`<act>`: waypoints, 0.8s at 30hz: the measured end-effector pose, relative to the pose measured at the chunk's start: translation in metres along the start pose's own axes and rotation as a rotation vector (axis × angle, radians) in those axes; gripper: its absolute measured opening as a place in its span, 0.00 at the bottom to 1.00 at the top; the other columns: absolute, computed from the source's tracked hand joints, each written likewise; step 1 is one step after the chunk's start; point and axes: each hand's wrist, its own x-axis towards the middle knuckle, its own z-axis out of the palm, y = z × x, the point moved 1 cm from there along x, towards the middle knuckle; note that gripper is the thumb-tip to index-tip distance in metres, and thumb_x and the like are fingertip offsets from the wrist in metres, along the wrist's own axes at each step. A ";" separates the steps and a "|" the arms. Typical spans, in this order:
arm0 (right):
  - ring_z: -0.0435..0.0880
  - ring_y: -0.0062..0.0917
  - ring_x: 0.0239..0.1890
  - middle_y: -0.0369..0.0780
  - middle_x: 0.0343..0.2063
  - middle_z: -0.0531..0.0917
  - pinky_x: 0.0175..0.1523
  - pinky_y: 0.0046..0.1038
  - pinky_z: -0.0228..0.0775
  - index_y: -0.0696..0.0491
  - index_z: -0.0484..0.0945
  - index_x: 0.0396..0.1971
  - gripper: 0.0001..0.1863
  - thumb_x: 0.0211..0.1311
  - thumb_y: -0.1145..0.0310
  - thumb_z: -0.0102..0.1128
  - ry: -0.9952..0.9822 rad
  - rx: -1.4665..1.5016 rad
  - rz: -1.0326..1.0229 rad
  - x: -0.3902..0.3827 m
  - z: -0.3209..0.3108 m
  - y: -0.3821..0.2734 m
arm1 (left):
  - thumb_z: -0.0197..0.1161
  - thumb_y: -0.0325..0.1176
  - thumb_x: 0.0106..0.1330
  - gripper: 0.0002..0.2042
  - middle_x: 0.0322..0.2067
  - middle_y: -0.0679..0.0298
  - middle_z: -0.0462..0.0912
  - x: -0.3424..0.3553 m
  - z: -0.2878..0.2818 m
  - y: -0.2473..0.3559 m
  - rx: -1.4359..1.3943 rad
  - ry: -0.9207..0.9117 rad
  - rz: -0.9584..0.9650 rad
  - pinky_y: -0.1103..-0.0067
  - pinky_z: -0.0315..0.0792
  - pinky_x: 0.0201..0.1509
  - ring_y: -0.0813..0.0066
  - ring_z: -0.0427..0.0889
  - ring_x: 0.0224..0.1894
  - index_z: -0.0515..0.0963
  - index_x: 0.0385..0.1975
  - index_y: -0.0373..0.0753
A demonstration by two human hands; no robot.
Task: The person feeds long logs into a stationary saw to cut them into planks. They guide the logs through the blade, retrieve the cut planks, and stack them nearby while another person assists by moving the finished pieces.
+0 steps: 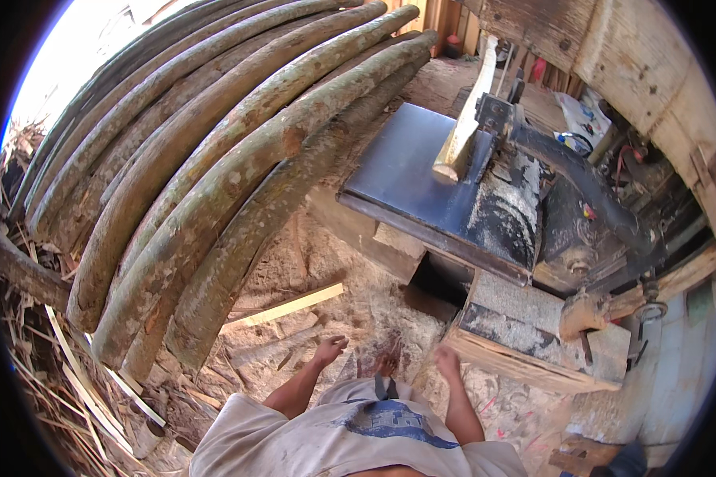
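My left hand (pixel 328 349) hangs low in front of me with fingers spread, holding nothing, above sawdust-covered ground. My right hand (pixel 447 362) is at my side, fingers loosely together and empty, close to the wooden base (pixel 525 362) of a saw machine. A stack of long, bark-covered logs (pixel 215 175) lies to my left, their cut ends nearest my left hand. On the dark metal saw table (pixel 422 175) rests a sawn pale wood piece (pixel 465 119), leaning up toward the machine's guide.
The machine's dark arm (pixel 581 187) and sawdust-coated body stand at right. A thin pale wood slat (pixel 294 305) lies on the ground ahead. Offcut strips and bark litter (pixel 79 381) the left. A weathered plank wall (pixel 636 56) rises at upper right.
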 end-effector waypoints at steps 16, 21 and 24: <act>0.86 0.24 0.28 0.39 0.28 0.85 0.26 0.29 0.78 0.54 0.82 0.32 0.19 0.58 0.53 0.52 -0.305 0.253 0.850 -0.245 0.065 -0.002 | 0.63 0.49 0.59 0.26 0.36 0.59 0.83 -0.075 -0.084 -0.265 0.350 -0.272 -0.085 0.76 0.75 0.36 0.71 0.82 0.37 0.74 0.53 0.38; 0.83 0.26 0.29 0.38 0.30 0.84 0.33 0.30 0.76 0.50 0.82 0.35 0.18 0.58 0.52 0.54 -0.333 0.255 0.815 -0.217 0.083 -0.012 | 0.64 0.49 0.59 0.27 0.33 0.60 0.83 -0.084 -0.081 -0.233 0.459 -0.207 -0.111 0.77 0.75 0.32 0.72 0.81 0.32 0.75 0.52 0.35; 0.83 0.29 0.31 0.39 0.30 0.84 0.39 0.32 0.75 0.49 0.82 0.34 0.19 0.57 0.50 0.53 -0.367 0.080 0.636 -0.185 0.091 -0.019 | 0.63 0.49 0.60 0.26 0.34 0.60 0.84 -0.084 -0.070 -0.168 0.285 -0.165 -0.180 0.78 0.73 0.29 0.73 0.81 0.32 0.75 0.53 0.36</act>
